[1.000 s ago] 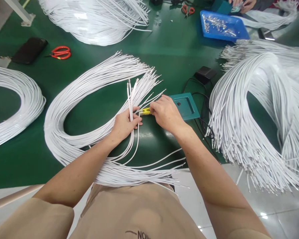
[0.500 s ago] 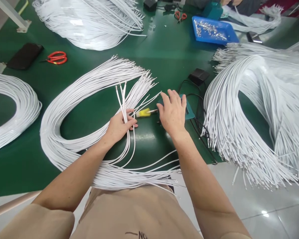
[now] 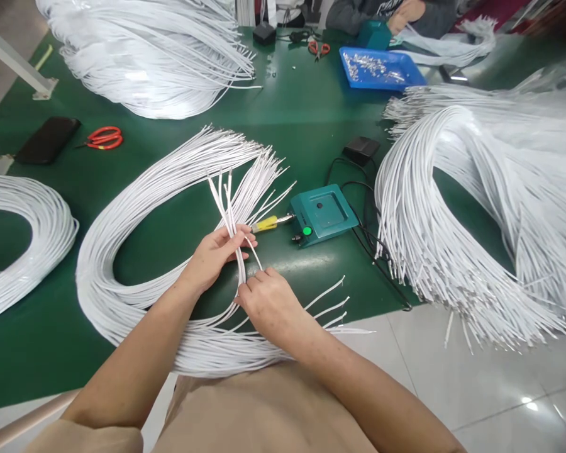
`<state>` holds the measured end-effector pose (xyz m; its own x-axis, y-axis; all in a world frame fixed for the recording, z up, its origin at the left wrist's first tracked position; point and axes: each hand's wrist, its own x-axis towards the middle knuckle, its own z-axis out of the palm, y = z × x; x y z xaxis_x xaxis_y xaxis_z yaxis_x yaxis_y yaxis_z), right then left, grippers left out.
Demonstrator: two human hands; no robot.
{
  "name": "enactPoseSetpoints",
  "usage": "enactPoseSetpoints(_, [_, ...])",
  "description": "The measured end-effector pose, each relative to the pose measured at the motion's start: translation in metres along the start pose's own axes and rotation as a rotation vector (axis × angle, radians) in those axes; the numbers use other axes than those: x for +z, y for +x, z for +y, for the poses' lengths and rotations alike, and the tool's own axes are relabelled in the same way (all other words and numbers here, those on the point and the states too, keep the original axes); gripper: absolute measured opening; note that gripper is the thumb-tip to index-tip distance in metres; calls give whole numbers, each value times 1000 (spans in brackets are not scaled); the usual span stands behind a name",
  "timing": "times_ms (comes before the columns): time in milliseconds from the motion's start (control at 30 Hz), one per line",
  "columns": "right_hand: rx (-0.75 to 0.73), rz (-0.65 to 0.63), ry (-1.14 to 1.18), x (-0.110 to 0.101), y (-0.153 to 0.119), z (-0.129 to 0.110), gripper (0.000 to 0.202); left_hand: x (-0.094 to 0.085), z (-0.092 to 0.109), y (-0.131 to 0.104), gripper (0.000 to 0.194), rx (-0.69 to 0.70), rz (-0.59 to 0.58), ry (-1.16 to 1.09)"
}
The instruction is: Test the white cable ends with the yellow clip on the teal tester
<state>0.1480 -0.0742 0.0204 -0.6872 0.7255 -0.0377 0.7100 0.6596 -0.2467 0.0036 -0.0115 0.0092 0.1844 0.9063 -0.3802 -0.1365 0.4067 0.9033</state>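
Note:
My left hand (image 3: pixel 217 251) is closed around a few white wires (image 3: pixel 228 204), whose ends stick up above its fingers. Just below and to the right, my right hand (image 3: pixel 270 301) pinches one of the white wires between thumb and fingers. A large curved bundle of white wires (image 3: pixel 99 251) lies around and beneath my hands. Beside my left fingertips is the yellow sleeve (image 3: pixel 265 224) on a metal rod that joins a teal box-shaped device (image 3: pixel 323 211). A green button (image 3: pixel 307 231) shows on the device's near corner.
Red-handled snips (image 3: pixel 104 137) and a black phone-like object (image 3: pixel 48 139) lie at the left. More wire bundles (image 3: pixel 419 207) sit right, left and at the back. A blue tray (image 3: pixel 382 68) holds small metal pieces. Across the table, a co-worker's hand (image 3: pixel 408 14) is near another teal device.
My right hand has left the teal device and come down and left onto a wire near my left hand. The device now shows fully. The view has shifted slightly.

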Motion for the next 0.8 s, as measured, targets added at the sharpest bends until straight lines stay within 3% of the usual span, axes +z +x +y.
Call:
enactPoseSetpoints(100, [184,-122,75,-12,3,1,31,0,1,-3,37,-33,-46,-26])
enactPoseSetpoints(267, [522,-8,174,-30,25,17,34,-4,1,-4,38,-54,-131,-64])
enactPoseSetpoints(367, [544,13,323,-28,32,23,28,-6,2,-3,37,-46,-118,-88])
enactPoseSetpoints(500, [513,-43,565,-19,25,22,25,-9,6,-1,37,62,52,-179])
enactPoseSetpoints(600, [497,-95,657,-21,22,24,27,-11,9,1,41,76,114,-209])
enactPoseSetpoints(667, [522,-21,657,-28,25,28,26,-10,8,2,44,92,130,-204])
enactPoseSetpoints(800, [528,313,700,-43,45,38,21,-8,4,2,47,153,143,-171])
